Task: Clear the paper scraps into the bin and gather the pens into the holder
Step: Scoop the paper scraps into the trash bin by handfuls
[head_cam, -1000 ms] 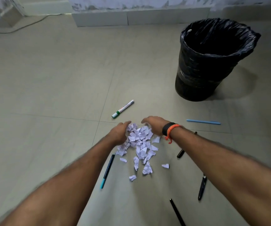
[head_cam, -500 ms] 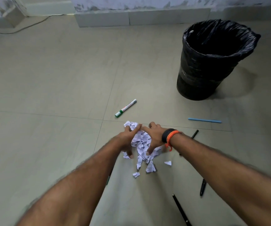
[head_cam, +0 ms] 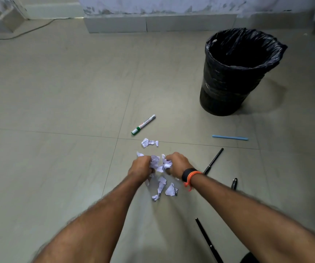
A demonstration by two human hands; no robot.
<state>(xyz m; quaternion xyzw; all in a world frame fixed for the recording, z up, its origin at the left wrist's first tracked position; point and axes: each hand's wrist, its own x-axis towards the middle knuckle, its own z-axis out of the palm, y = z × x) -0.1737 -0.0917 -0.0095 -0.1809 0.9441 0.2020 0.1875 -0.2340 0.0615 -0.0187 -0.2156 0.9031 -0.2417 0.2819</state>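
My left hand (head_cam: pixel 140 166) and my right hand (head_cam: pixel 177 164) are closed together around a bunch of white paper scraps (head_cam: pixel 159 164) just above the tiled floor. Loose scraps lie beyond the hands (head_cam: pixel 149 142) and under them (head_cam: pixel 167 188). A black bin (head_cam: pixel 232 76) lined with a black bag stands at the far right. Pens lie scattered: a white marker with a green cap (head_cam: pixel 143 124), a light blue pen (head_cam: pixel 229 137), a black pen (head_cam: pixel 213 161), a short black pen (head_cam: pixel 234 184) and another black pen (head_cam: pixel 207 239) near my right forearm. No pen holder is in view.
A low tiled ledge (head_cam: pixel 160 22) runs along the back wall. A cable (head_cam: pixel 25 32) trails over the floor at the far left. Bare floor tiles (head_cam: pixel 48 92) stretch across the left half.
My hands have curled from flat over the pile into fists holding scraps and drawn back toward me. Fewer scraps lie on the floor; a few stay behind beyond the hands.
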